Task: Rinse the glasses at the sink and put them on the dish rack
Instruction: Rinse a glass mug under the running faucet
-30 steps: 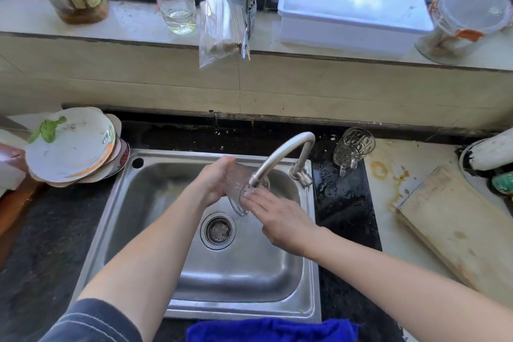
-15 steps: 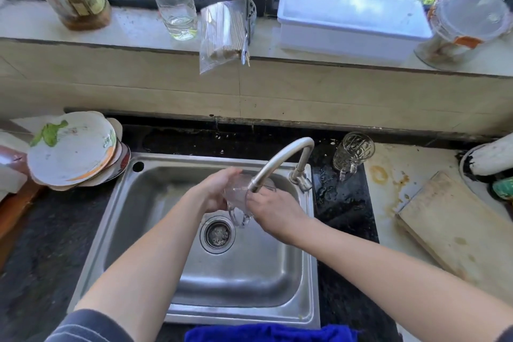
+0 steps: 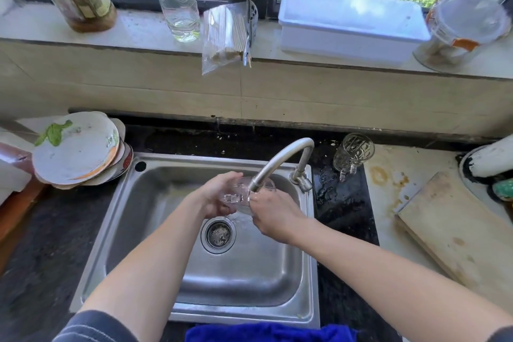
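Clear glass [image 3: 241,195] held under the faucet [image 3: 280,159] spout, over the sink [image 3: 249,289].
Left hand [image 3: 218,196] grips the glass from its left; right hand [image 3: 273,215] holds the other side, fingers curled. Second glass [image 3: 353,154] stands on the wet table [image 3: 341,203] just right of the faucet base. Stacked plates [image 3: 75,148] by the sink's back-left corner; wooden board [image 3: 455,233] toward the table's right edge.

Left sleeve [image 3: 94,326] was dark grey-blue cloth, thin pale stripes running across it, hem pushed up near elbow, seen at bottom-left edge. Right sleeve [image 3: 501,335] showed only as small dark sliver in bottom-right corner; pattern could not be told. Left forearm [image 3: 144,264] and right forearm [image 3: 388,272] were uncovered from sleeve hems to wrists. Left hand [image 3: 215,197] and right hand [image 3: 273,214] were bare, wrists likewise.
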